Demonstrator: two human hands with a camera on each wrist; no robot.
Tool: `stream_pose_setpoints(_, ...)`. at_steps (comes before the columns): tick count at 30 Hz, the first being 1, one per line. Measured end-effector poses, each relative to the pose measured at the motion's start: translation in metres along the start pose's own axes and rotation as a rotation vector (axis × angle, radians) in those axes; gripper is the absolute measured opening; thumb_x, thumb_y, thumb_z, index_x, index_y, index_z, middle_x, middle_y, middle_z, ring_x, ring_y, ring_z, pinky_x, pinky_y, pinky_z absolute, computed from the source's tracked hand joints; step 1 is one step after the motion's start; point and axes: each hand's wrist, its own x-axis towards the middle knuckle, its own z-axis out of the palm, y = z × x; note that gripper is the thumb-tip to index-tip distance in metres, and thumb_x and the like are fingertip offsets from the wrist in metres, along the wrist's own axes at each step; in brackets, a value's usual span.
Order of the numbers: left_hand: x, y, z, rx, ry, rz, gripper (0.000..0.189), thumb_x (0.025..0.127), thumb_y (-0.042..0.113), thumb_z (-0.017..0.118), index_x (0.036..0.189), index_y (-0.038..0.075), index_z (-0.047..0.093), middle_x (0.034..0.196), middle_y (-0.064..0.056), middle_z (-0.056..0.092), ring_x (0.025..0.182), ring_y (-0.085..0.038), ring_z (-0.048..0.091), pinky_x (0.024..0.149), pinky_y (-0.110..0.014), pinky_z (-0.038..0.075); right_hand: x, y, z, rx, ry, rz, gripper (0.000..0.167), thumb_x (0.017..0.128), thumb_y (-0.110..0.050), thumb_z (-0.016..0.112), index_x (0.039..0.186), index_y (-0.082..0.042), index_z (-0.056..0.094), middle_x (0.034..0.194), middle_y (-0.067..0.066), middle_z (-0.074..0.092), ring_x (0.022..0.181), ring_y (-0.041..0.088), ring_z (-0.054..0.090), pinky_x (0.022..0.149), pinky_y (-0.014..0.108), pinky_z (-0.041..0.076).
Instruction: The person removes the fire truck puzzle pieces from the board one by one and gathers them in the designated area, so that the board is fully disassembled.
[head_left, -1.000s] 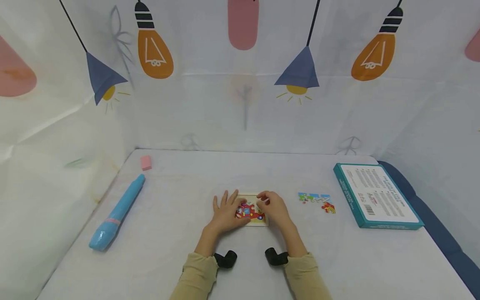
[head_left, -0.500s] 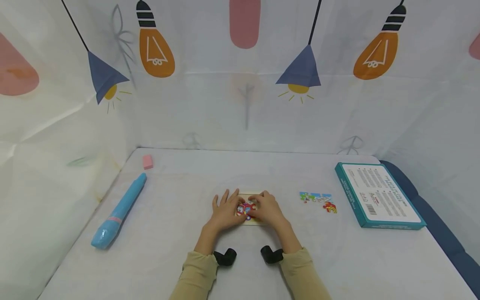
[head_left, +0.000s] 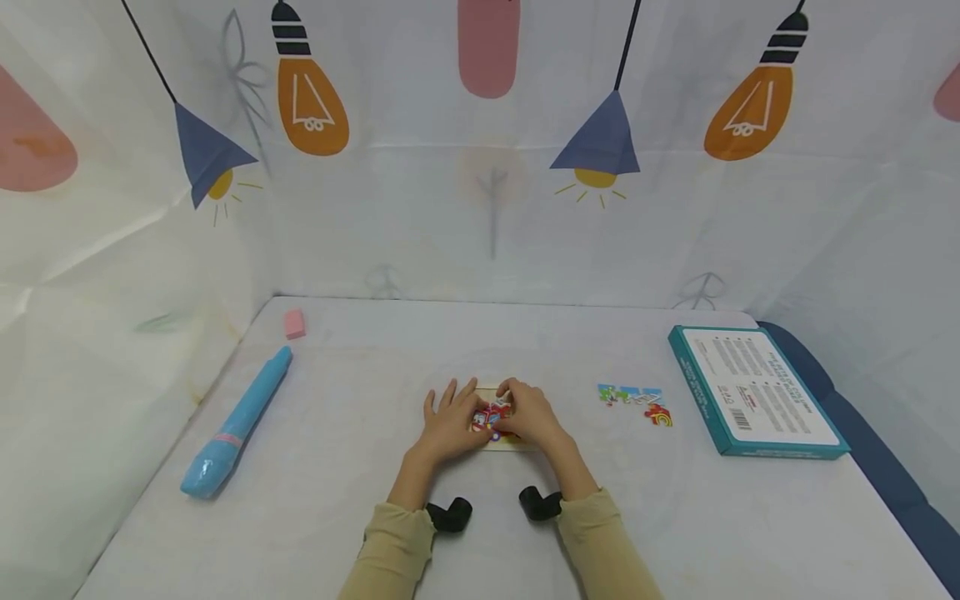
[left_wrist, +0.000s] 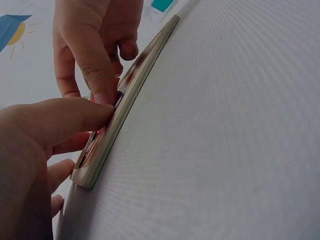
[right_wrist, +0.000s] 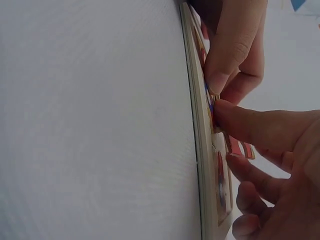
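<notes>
A small wooden puzzle tray (head_left: 513,446) with a red fire-truck picture lies under both hands in the head view. My left hand (head_left: 450,427) spreads over its left part, thumb straight and pressing on the pieces. With thumb and index finger my right hand (head_left: 534,418) pinches a puzzle piece (right_wrist: 244,149), tilted up from the tray in the right wrist view. Both thumb tips meet close together at the picture's lower middle. In the left wrist view the tray's pale edge (left_wrist: 130,107) shows below the thumbs. The hands hide much of the picture.
To the right lie several loose puzzle pieces (head_left: 630,395), one of them red and yellow (head_left: 658,415). Farther right is a teal-edged box (head_left: 757,392). A blue pouch-like object (head_left: 238,425) and a pink block (head_left: 294,323) lie at left.
My right hand has moved left over the tray, its thumb now close to the left thumb. The left hand has stayed in place.
</notes>
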Motion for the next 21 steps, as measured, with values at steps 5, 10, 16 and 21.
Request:
stream_pose_setpoints(5,0.000,0.000,0.001,-0.001,-0.001,-0.001,0.035,0.076,0.036,0.065,0.105,0.017,0.060,0.148,-0.007,0.032,0.138,-0.038,0.017,0.103,-0.064,0.002,-0.004,0.002,0.000,0.143,0.006,0.007,0.030,0.079,-0.004,0.069,0.105,-0.010,0.055,0.088,0.007,0.063,0.075,0.018,0.056,0.066,0.033,0.046)
stream_pose_setpoints(10,0.001,-0.003,0.004,0.003,-0.006,-0.005,0.038,0.075,0.037,0.066,0.108,0.019,0.057,0.149,-0.006,0.031,0.138,-0.036,0.017,0.104,-0.062,0.001,-0.007,0.007,-0.006,0.283,0.050,0.052,0.028,0.084,-0.004,0.064,0.109,-0.012,0.054,0.082,0.004,0.058,0.065,0.014,0.050,0.056,0.027,0.042)
stream_pose_setpoints(16,0.002,-0.004,0.005,0.003,0.007,0.002,0.040,0.074,0.036,0.066,0.109,0.019,0.055,0.148,-0.008,0.032,0.137,-0.037,0.018,0.103,-0.062,0.002,-0.015,0.018,-0.024,0.297,0.107,0.154,0.028,0.085,-0.006,0.063,0.111,-0.012,0.055,0.090,0.006,0.060,0.080,0.019,0.054,0.066,0.030,0.044)
stream_pose_setpoints(21,0.001,-0.003,0.003,-0.016,0.008,0.006,0.035,0.075,0.034,0.066,0.105,0.019,0.055,0.148,-0.008,0.032,0.138,-0.037,0.017,0.103,-0.062,0.001,-0.022,0.034,-0.040,0.320,0.151,0.253,0.030,0.085,-0.005,0.062,0.113,-0.008,0.054,0.094,0.012,0.061,0.081,0.021,0.056,0.063,0.029,0.046)
